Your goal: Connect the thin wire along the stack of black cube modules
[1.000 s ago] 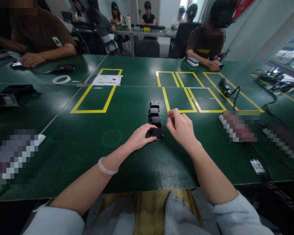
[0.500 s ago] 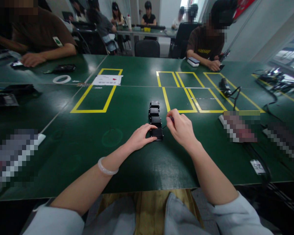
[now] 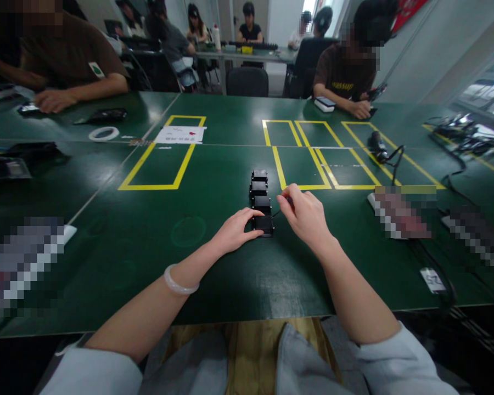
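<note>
Several small black box-shaped parts (image 3: 262, 203), with small bright points along their sides, form a row on the green table in front of me. My left hand (image 3: 235, 230) grips the nearest black block (image 3: 264, 224) from the left, thumb at its near edge and fingers at its far edge. To the right of that block, my right hand (image 3: 302, 214) is closed around what looks like a small screwdriver (image 3: 276, 214). Its thin dark shaft slants down to the block's right side; the handle is mostly hidden by my fingers. Exact tip contact is too small to make out.
Yellow tape rectangles (image 3: 148, 187) mark the green table (image 3: 214, 296). A paper sheet (image 3: 180, 134) and a white ring (image 3: 104, 134) lie to the left. Cables (image 3: 461, 129) and a dark device (image 3: 379, 147) are at right. Two people sit across the table.
My right hand has shifted very slightly left, with the small screwdriver's shaft at a slightly different slant. My left hand and the row of black blocks look unmoved.
</note>
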Demonstrator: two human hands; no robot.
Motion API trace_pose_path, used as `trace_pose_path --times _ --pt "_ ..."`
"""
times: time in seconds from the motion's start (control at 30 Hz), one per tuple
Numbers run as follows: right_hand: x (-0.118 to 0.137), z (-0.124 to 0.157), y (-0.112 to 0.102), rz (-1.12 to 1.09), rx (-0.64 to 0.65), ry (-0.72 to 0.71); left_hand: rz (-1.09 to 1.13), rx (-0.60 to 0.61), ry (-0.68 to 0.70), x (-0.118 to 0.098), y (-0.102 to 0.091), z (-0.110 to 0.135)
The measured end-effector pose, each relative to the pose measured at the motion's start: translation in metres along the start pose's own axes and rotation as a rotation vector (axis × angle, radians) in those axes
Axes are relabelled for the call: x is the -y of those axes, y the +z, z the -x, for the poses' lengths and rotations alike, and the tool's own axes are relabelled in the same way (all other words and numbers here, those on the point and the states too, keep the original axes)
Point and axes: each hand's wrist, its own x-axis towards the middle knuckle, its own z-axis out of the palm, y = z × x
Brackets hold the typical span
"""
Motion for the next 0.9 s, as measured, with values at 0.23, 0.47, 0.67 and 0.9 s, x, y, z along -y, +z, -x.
trace_pose_path --times 0.23,0.47,0.67,0.9 --pt "0.0018 -0.0011 -0.0016 -0.009 0.015 0.017 0.002 -0.001 -0.002 -0.0004 -0.0006 0.0" --pt "-0.0001 -0.0007 -0.0012 -0.003 0.023 0.014 -0.007 -0.002 -0.005 -0.0021 -0.0016 0.0002" --pt "0.0002 -0.0012 -0.0012 0.011 0.006 0.036 0.002 0.0 0.004 -0.0007 -0.0003 0.0002" --pt "0.0003 -0.0008 -0.0001 0.005 -0.008 0.015 0.003 -0.004 0.005 0.0005 -0.0004 0.0002"
